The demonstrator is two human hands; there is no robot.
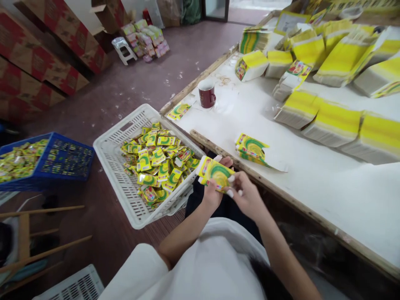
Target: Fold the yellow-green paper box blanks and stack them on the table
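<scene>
Between my two hands, in front of my lap, is a yellow and green printed carton (218, 174) with white flaps at its left end. My left hand (213, 193) grips it from below, thumb on the near side and fingers behind. At its right end the fingers of my right hand (246, 196) pinch the edge. Just left of my hands stands a white plastic basket (120, 183) holding many small yellow-green packets (162, 171). On the table beyond my hands lie a few loose flat cartons (251, 148).
A dark red mug (206, 95) stands on the white table (312, 179), near its wooden edge. Stacks of flat yellow cartons (336, 121) fill the table's far right. On the floor at left are a blue crate (67, 160) of packets and a wooden frame (25, 237). Cardboard boxes (40, 54) stand behind.
</scene>
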